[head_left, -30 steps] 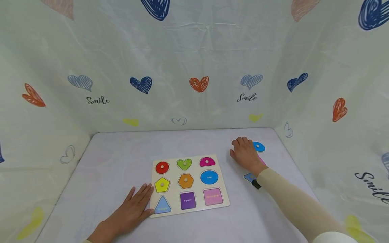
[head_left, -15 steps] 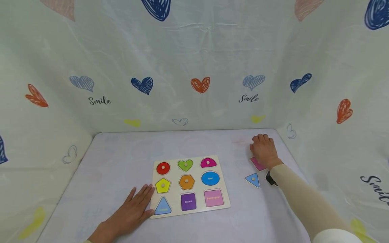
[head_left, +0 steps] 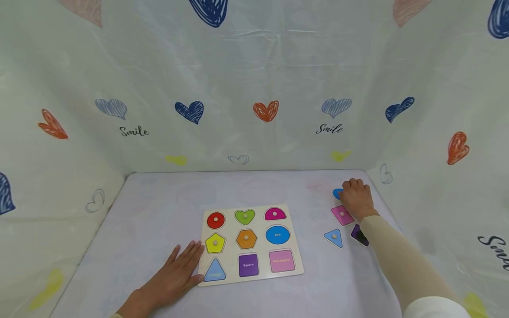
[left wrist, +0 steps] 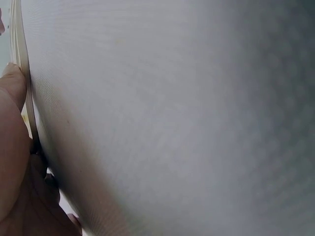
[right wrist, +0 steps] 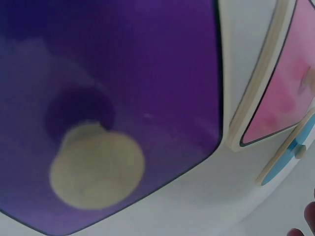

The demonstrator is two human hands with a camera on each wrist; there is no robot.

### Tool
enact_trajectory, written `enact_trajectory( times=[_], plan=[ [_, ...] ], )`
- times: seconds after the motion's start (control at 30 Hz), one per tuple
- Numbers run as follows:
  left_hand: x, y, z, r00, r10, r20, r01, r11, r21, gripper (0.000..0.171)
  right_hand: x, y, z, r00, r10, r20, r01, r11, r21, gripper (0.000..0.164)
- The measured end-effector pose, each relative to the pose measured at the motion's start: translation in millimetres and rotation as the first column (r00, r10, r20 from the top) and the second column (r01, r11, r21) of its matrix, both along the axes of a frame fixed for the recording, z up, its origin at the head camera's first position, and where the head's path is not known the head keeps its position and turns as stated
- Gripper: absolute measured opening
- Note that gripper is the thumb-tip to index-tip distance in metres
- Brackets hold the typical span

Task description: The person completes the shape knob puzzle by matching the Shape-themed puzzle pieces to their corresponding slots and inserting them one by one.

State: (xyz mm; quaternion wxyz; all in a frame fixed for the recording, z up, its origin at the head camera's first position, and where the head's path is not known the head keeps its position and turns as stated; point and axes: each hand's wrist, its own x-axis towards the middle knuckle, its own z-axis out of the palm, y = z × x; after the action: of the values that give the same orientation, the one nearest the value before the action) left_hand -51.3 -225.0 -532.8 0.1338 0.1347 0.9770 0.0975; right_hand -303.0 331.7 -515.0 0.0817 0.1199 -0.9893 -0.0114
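Note:
My left hand (head_left: 171, 278) lies flat on the table, fingertips and thumb at the left edge of a wooden shape puzzle board (head_left: 230, 221). The left wrist view shows the thumb (left wrist: 15, 83) against the board's edge. At the table's far right, my right hand (head_left: 357, 198) is beside a blue oval piece (head_left: 337, 194), partly covering it in the head view. In the right wrist view its fingertips (right wrist: 311, 216) show apart from the oval. Nearer the body lie a pink rectangle piece (head_left: 343, 215), a purple square piece (head_left: 359, 235) and a blue triangle piece (head_left: 334, 237), all with knobs.
On the board, knobbed pieces such as the red circle (head_left: 216, 220) and orange hexagon (head_left: 246, 239) sit in the upper rows. Printed recesses include the oval (head_left: 277, 235) and square (head_left: 248, 265). A heart-printed curtain (head_left: 222, 141) borders the table.
My right hand has shifted rightward, passing over the blue oval to its right side. The rectangle and square have come into view from under the arm. My left hand stays at the board.

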Motion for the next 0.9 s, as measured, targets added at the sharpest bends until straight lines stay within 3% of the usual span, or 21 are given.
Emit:
enact_trajectory(
  times=[0.53,0.9],
  plan=[
    [-1.1,-1,-3.4,1.0,0.009,0.007,-0.009,1.0,0.019,0.09,-1.2,5,-11.3,1.0,-0.023,-0.007,0.024,0.998,0.066,0.038],
    [-0.5,0,-0.5,1.0,0.005,-0.007,-0.005,1.0,0.012,0.087,-2.9,0,-12.3,0.996,-0.074,0.053,0.073,0.997,0.019,0.031]
  ],
)
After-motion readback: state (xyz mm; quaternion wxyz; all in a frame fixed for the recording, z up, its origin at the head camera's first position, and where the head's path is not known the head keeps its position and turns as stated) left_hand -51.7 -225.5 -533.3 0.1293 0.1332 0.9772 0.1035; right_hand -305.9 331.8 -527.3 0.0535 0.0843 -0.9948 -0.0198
